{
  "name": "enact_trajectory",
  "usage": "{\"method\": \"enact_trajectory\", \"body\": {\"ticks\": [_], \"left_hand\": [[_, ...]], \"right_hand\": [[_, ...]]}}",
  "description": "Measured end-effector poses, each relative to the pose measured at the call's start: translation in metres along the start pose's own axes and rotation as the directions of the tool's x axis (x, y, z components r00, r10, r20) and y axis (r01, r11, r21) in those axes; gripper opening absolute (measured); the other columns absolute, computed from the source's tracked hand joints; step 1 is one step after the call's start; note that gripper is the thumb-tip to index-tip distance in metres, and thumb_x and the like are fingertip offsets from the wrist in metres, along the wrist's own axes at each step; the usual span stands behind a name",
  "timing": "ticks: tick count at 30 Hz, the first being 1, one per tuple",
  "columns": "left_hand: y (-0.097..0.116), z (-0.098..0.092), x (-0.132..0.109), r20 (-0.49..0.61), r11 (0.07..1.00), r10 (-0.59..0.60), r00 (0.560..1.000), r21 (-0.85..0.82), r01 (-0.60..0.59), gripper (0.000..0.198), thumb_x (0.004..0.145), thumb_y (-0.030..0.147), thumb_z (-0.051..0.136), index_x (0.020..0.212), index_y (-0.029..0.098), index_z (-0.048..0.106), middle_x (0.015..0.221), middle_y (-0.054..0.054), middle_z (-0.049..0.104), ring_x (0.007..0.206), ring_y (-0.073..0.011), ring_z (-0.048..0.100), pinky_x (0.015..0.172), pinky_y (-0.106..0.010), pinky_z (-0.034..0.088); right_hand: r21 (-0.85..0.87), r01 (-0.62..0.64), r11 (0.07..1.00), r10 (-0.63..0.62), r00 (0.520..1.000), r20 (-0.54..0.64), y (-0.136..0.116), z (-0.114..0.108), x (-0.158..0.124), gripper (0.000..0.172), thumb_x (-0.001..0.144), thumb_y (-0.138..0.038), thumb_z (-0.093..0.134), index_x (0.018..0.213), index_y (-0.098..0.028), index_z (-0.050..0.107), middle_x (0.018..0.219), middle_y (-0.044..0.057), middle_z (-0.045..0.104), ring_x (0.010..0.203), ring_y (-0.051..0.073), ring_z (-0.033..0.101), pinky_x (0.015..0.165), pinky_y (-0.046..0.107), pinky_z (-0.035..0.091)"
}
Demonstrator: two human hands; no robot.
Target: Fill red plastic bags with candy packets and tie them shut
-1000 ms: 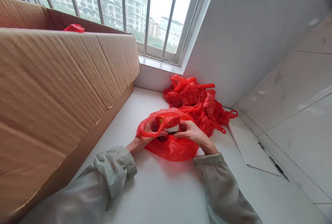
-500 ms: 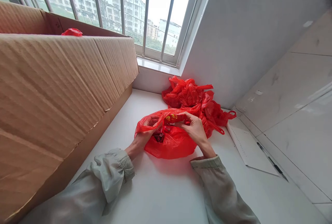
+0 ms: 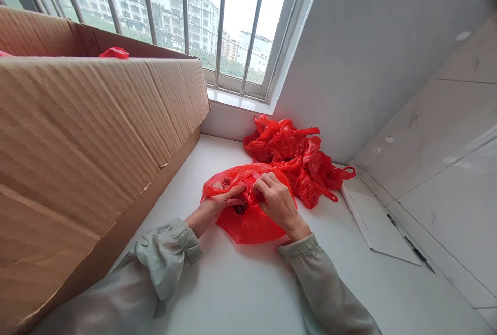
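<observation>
A red plastic bag lies on the white tabletop with its mouth turned towards me. My left hand is closed on the left side of its mouth, with the thin film draped over the fingers. Over the opening, my right hand is curled with its knuckles up, and what its fingers pinch is hidden. Between the two hands, a dark patterned item shows inside the bag, beside some shiny red wrapping.
Behind the bag is a heap of crumpled red plastic bags against the wall. A large cardboard box fills the left side, with a bit of red plastic above its edge. At right lie a white notebook and a pen.
My right hand has turned knuckles up and moved slightly left and down over the bag's mouth. The red packet with gold print that it held is no longer visible. My left hand keeps its grip.
</observation>
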State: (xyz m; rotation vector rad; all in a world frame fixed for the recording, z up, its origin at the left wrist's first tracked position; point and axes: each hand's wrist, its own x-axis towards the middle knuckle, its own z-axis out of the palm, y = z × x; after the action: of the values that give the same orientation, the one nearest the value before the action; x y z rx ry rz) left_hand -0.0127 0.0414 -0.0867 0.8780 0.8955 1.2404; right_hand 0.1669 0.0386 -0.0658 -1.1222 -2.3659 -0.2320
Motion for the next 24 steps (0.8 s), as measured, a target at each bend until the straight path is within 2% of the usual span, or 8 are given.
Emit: {"method": "enact_trajectory", "body": {"ticks": [2,6,9,11,13,17,19,24], "left_hand": [[-0.001,-0.002,0.001,-0.018,0.999,0.022,1.000,0.033,-0.021,0.056,0.055,0.031,0.092,0.101,0.016,0.063,0.095,-0.007,0.072,0.084,-0.0212,0.069,0.070,-0.030,0.058],[0.000,-0.003,0.001,-0.009,0.999,0.034,0.999,0.032,-0.034,0.055,0.056,0.032,0.092,0.100,0.016,0.063,0.096,-0.008,0.073,0.085,-0.0220,0.070,0.071,-0.031,0.058],[0.001,-0.004,0.001,0.016,0.999,0.024,1.000,0.036,-0.024,0.051,0.059,0.039,0.089,0.096,0.018,0.060,0.086,-0.004,0.072,0.071,-0.0174,0.070,0.064,-0.027,0.057],[0.002,-0.004,0.001,0.009,0.998,0.009,1.000,0.056,-0.010,0.052,0.060,0.045,0.087,0.096,0.019,0.059,0.074,0.001,0.068,0.058,-0.0135,0.065,0.054,-0.024,0.053],[0.004,-0.004,0.001,-0.011,0.993,0.045,0.999,0.110,-0.043,0.051,0.061,0.047,0.086,0.096,0.021,0.060,0.070,0.003,0.064,0.055,-0.0116,0.061,0.048,-0.021,0.049],[0.006,-0.002,0.000,0.024,0.962,0.128,0.991,0.238,-0.130,0.045,0.067,0.047,0.082,0.097,0.019,0.064,0.091,-0.002,0.069,0.069,-0.0134,0.063,0.058,-0.022,0.050],[0.006,-0.001,0.000,0.049,0.959,0.126,0.991,0.251,-0.134,0.045,0.067,0.049,0.081,0.095,0.018,0.064,0.096,-0.004,0.069,0.073,-0.0148,0.064,0.062,-0.023,0.051],[0.010,0.003,-0.002,0.001,0.950,0.170,0.985,0.265,-0.165,0.048,0.061,0.049,0.084,0.091,0.018,0.063,0.098,-0.005,0.067,0.081,-0.0179,0.064,0.065,-0.026,0.052]], "right_hand": [[-0.008,0.001,1.000,-0.001,1.000,0.020,-0.002,0.002,0.000,0.021,0.078,-0.005,0.056,0.091,-0.021,0.059,0.095,0.006,0.062,0.090,0.023,0.053,0.076,0.031,0.044],[0.067,-0.022,0.997,0.018,0.999,0.050,-0.002,0.006,-0.001,0.038,0.083,-0.013,0.058,0.121,-0.020,0.057,0.120,0.011,0.062,0.108,0.027,0.056,0.085,0.035,0.047],[0.234,-0.096,0.967,0.076,0.993,0.094,0.001,0.002,-0.001,0.031,0.092,-0.021,0.054,0.122,-0.021,0.060,0.117,0.010,0.067,0.104,0.026,0.062,0.084,0.035,0.048],[0.417,-0.190,0.889,0.161,0.981,0.104,0.004,-0.005,0.000,0.026,0.092,-0.029,0.056,0.116,-0.023,0.064,0.108,0.006,0.072,0.095,0.023,0.065,0.083,0.033,0.049],[0.595,-0.267,0.758,0.250,0.962,0.113,0.008,-0.013,0.001,0.024,0.089,-0.033,0.062,0.111,-0.024,0.066,0.102,0.003,0.073,0.091,0.022,0.067,0.083,0.031,0.050],[0.759,-0.340,0.555,0.320,0.930,0.182,0.018,-0.023,0.002,0.030,0.082,-0.035,0.068,0.110,-0.023,0.065,0.104,0.002,0.073,0.095,0.022,0.066,0.086,0.030,0.049],[0.751,-0.374,0.544,0.338,0.917,0.213,0.022,-0.025,0.001,0.033,0.081,-0.035,0.069,0.111,-0.023,0.065,0.103,0.002,0.072,0.094,0.021,0.065,0.085,0.030,0.049],[0.633,-0.449,0.631,0.363,0.892,0.271,0.027,-0.027,-0.002,0.028,0.084,-0.039,0.065,0.105,-0.022,0.066,0.090,0.000,0.069,0.081,0.019,0.061,0.075,0.028,0.045]]}}
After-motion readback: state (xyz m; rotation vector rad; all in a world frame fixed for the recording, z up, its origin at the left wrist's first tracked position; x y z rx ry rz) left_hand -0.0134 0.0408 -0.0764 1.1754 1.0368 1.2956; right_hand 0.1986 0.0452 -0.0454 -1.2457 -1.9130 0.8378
